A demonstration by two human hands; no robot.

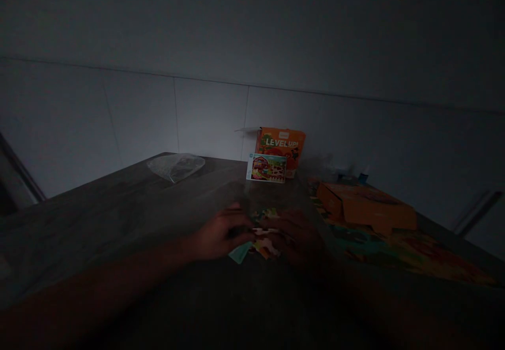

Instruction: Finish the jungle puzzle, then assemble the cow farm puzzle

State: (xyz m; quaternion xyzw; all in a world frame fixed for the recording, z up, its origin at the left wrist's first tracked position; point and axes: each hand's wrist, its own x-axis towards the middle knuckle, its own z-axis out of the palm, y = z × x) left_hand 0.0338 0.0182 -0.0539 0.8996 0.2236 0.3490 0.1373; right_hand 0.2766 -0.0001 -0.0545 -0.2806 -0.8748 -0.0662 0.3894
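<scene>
Jigsaw puzzle pieces (265,246) lie in a small cluster on the grey table between my hands, printed in green, orange, pink and white. My left hand (223,233) reaches in from the left, its fingers and thumb closed at a piece on the cluster's edge. Below its thumb lies a pale green piece (240,253). My right hand (302,237) bends over the cluster's right side, its fingertips closed on the pieces and covering part of them. Dim light obscures the fingertips and exact outlines of the pieces.
A picture card (266,168) with a farm scene leans against an orange "LEVEL UP!" box (282,139). A clear plastic bag (176,166) lies at the back left. On the right, an orange open box (366,205) rests on a colourful printed sheet (418,258). A wall stands behind.
</scene>
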